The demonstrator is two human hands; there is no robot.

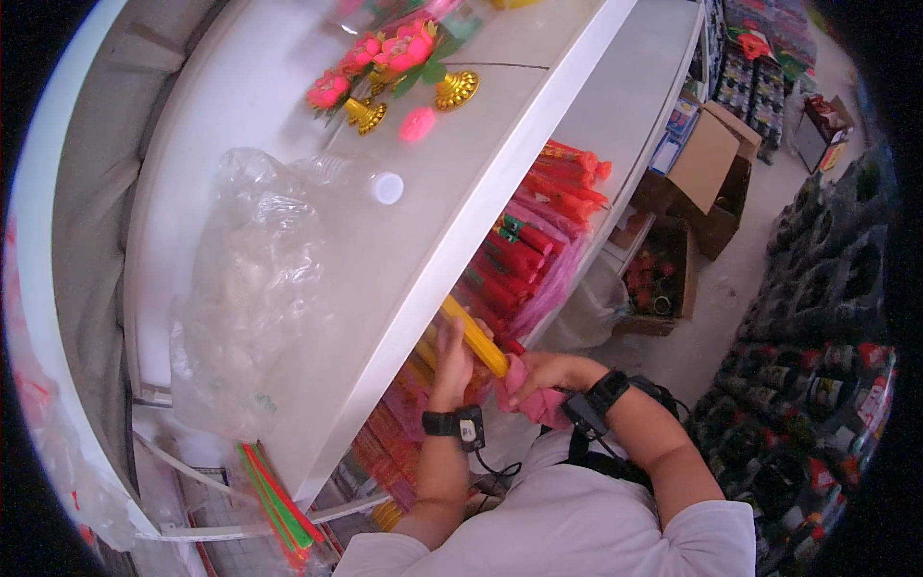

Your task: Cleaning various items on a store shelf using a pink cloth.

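Note:
At the edge of a lower shelf, my left hand (453,358) is closed around a long yellow packet (478,338), which slants down to the right. My right hand (548,377) grips a bunched pink cloth (535,402) that touches the packet's lower end. Behind my hands, red tubular packets (510,264) in pink and clear wrap lie stacked on the lower shelf. More yellow and red-patterned packets (389,438) sit left of my left forearm, partly hidden by the upper shelf and my arm.
On the white upper shelf (423,221) are crumpled clear plastic (255,260), a white-capped bottle (386,188) and pink flower ornaments (404,48) on gold stands. Open cardboard boxes (707,159) stand on the floor to the right. Wrapped stacks of dark bottles (808,404) line the far right.

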